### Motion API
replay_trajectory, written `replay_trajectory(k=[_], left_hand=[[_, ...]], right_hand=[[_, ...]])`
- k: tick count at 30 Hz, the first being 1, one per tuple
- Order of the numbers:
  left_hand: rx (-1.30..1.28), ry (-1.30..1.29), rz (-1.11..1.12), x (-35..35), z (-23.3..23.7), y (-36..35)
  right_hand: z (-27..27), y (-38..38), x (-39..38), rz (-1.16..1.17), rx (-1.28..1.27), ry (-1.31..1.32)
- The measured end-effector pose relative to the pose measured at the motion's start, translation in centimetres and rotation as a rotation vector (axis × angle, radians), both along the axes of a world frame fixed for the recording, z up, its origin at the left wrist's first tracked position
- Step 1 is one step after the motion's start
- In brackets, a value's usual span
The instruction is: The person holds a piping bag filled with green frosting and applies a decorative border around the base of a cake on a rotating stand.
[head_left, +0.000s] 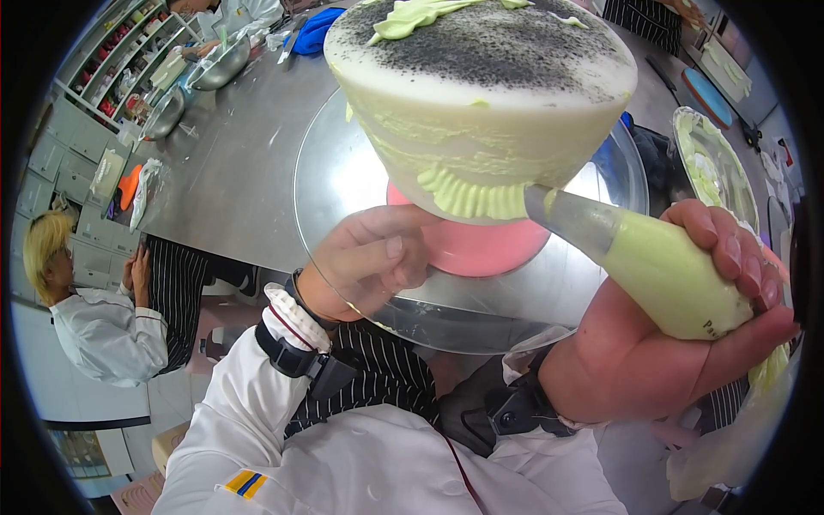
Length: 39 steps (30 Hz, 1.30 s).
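Observation:
My right hand (669,318) wraps around a piping bag (669,266) filled with pale green cream. The bag's metal tip (541,206) touches the lower side of a tall white cake (481,137), at the end of a row of piped green ridges (468,196). Dark speckles and green cream smears cover the cake's top. My left hand (369,257) is curled beside the cake's base, its index finger reaching to the edge of a pink disc (489,249). What its fingers hold, if anything, is hidden. Beneath the cake lies a round turntable (335,172).
Metal bowls (225,67) and an orange scraper (129,186) are on the steel table (249,154) to the left. A bowl with green cream (717,163) stands at right. A person in white (107,326) is at left; other people are across the table.

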<state>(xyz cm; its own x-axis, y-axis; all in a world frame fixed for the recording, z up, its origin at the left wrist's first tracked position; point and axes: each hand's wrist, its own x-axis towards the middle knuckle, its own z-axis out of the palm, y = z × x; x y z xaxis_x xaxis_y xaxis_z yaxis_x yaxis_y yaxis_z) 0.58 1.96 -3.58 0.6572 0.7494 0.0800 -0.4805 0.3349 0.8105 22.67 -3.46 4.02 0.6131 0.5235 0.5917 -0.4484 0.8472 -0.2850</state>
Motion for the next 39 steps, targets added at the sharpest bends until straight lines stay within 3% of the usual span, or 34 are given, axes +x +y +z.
replay_trajectory(k=[39], left_hand=[[0.003, 0.032, -0.016, -0.10, 0.22, 0.00]], right_hand=[[-0.26, -0.25, 0.43, -0.112, -0.022, -0.018]])
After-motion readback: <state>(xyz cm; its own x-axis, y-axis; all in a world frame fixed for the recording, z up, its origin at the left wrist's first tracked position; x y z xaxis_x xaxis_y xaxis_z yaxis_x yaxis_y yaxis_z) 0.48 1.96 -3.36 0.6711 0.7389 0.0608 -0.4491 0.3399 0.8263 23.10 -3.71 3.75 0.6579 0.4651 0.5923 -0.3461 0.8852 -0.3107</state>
